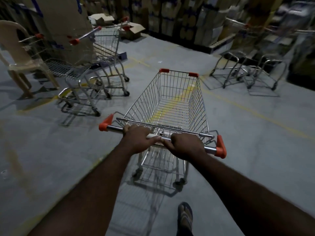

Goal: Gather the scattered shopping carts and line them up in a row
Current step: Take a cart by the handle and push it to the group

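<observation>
An empty wire shopping cart (177,97) with orange corner caps stands straight ahead of me on the grey floor. My left hand (138,140) and my right hand (186,147) both grip its chrome handle bar (210,148), side by side near the middle. To the left, two more carts (95,65) with red handle ends stand close together, one behind the other. At the far right, two further carts (248,72) stand by the shelving, their baskets blurred.
A beige plastic chair (16,53) stands at the far left beside a tall cardboard box (68,23). Open cartons (131,30) lie on the floor behind. Dark stocked shelves (187,21) line the back. Yellow lines mark the floor. My sandalled foot (185,217) is below the cart.
</observation>
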`<state>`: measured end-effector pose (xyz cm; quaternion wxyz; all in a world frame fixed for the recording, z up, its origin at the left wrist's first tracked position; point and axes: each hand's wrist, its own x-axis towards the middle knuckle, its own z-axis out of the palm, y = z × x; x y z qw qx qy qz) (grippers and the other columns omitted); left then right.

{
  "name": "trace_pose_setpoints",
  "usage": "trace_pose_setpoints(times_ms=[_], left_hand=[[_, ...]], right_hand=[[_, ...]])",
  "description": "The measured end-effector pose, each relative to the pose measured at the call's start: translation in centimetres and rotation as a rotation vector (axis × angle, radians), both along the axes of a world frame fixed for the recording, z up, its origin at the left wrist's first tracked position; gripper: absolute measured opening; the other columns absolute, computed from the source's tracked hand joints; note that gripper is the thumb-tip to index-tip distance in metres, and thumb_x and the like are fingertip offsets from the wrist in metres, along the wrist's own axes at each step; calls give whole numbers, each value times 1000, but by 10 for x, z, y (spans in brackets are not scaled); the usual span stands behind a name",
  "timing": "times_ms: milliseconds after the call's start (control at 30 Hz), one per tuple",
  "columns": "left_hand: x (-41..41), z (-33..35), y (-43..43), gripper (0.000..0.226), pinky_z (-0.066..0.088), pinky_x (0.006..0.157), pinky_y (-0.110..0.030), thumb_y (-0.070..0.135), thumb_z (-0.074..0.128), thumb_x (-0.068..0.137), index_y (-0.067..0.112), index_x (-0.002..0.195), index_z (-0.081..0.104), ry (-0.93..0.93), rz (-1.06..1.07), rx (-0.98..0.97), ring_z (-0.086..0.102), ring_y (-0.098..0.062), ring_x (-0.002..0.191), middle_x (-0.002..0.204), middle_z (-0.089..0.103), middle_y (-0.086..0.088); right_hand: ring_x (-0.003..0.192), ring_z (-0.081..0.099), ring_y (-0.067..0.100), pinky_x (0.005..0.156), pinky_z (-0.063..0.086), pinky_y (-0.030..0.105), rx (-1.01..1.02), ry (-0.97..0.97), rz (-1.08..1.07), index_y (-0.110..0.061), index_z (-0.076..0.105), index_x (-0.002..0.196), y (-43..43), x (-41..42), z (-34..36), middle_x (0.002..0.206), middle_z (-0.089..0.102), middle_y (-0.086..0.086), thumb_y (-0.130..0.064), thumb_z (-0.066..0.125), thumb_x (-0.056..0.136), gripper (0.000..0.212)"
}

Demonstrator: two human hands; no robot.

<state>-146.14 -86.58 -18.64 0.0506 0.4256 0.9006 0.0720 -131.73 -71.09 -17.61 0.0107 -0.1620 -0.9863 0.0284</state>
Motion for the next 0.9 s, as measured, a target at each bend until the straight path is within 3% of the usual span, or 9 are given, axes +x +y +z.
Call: trace_pose_setpoints(times_ms=[100,200,367,500,900], left_hand=[[7,4,27,54,23,101,-47,77,36,90,31,96,63,-40,-67,-3,50,-29,120,112,66,2],[12,6,55,49,23,103,-49,76,35,91,31,87,55,-57,-143,-18,51,-28,117,107,64,3],[16,5,105,59,25,100,-50,81,29,83,30,86,59,-143,-281,-18,56,-24,104,94,64,4],[27,10,149,47,24,103,-51,76,39,91,32,84,56,-144,-357,-42,57,-23,105,100,68,3],[62,12,301,52,25,104,-54,77,34,90,31,90,57,-131,-509,-105,58,-23,104,91,60,7]], right_hand=[[79,66,28,64,46,34,5,-6,-80,-23,46,73,18,14,-1,75,61,-1,-81,19,90,66],[79,65,27,64,45,33,1,-20,-158,-24,44,69,35,29,-1,74,59,-2,-83,18,89,67],[80,64,25,64,42,33,9,-36,-263,-25,48,76,65,54,1,71,51,-5,-80,20,90,63],[82,64,27,66,43,34,39,-47,-332,-25,48,78,93,73,4,76,55,-3,-79,21,91,62],[74,60,21,75,53,38,14,-60,-528,-28,49,75,219,120,2,67,51,-8,-82,21,87,63]])
